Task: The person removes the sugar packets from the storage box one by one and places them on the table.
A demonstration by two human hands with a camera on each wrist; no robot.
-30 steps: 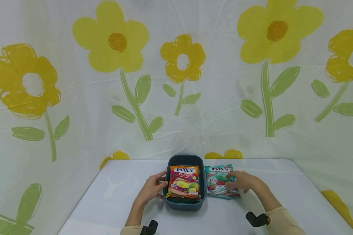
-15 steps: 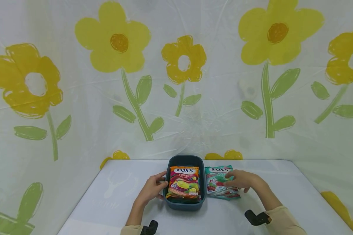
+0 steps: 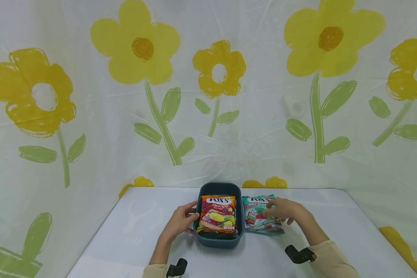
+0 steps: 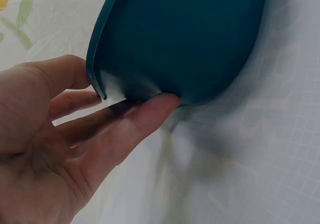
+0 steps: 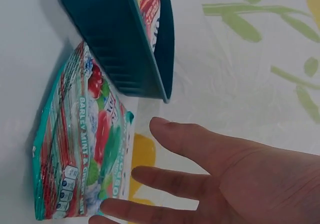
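Observation:
A dark teal plastic bin (image 3: 219, 242) stands on the white table, with an orange Fox's Fruits candy bag (image 3: 217, 214) lying on top inside it; what lies beneath is mostly hidden. At the bin's left side, my left hand (image 3: 179, 219) holds it, one digit hooked at the rim and a fingertip against the outer wall. A green Fox's Mint candy bag (image 5: 80, 149) lies on the table just right of the bin. My right hand (image 3: 285, 209) hovers over the right part of that bag, fingers spread and loosely extended, gripping nothing.
The white tabletop (image 3: 132, 227) extends left and right of the bin. Behind the far edge hangs a white curtain (image 3: 257, 154) printed with yellow flowers. Black wrist cameras (image 3: 300, 255) are strapped over both beige sleeves.
My right hand and forearm have shifted slightly up and left over the green candy bag. My left hand stays at the bin's side, and the bags keep their places.

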